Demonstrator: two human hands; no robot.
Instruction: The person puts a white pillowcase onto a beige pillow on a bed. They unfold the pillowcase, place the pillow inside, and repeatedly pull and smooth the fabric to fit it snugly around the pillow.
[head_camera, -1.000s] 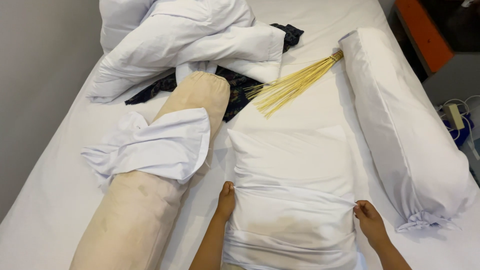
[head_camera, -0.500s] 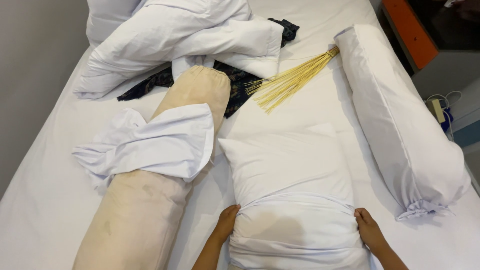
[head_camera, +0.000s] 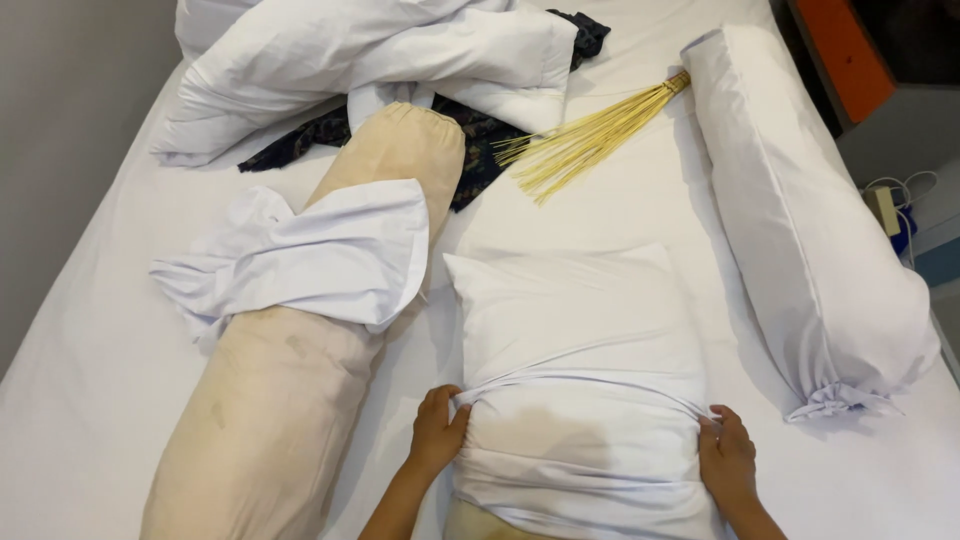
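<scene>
Head view: left hand (head_camera: 437, 432), right hand (head_camera: 727, 462) grip bunched white pillowcase (head_camera: 585, 420)

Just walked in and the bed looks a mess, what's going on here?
A person grips a white pillowcase at both sides, left hand and right hand, bunched partway over a pillow on the bed. Beside it lie a bare beige bolster with a loose white cover, a covered white bolster, a straw broom and a crumpled duvet.

Matt white cloth pillowcase (head_camera: 580, 400), wrinkled; stiff straw broom (head_camera: 590, 140).
</scene>
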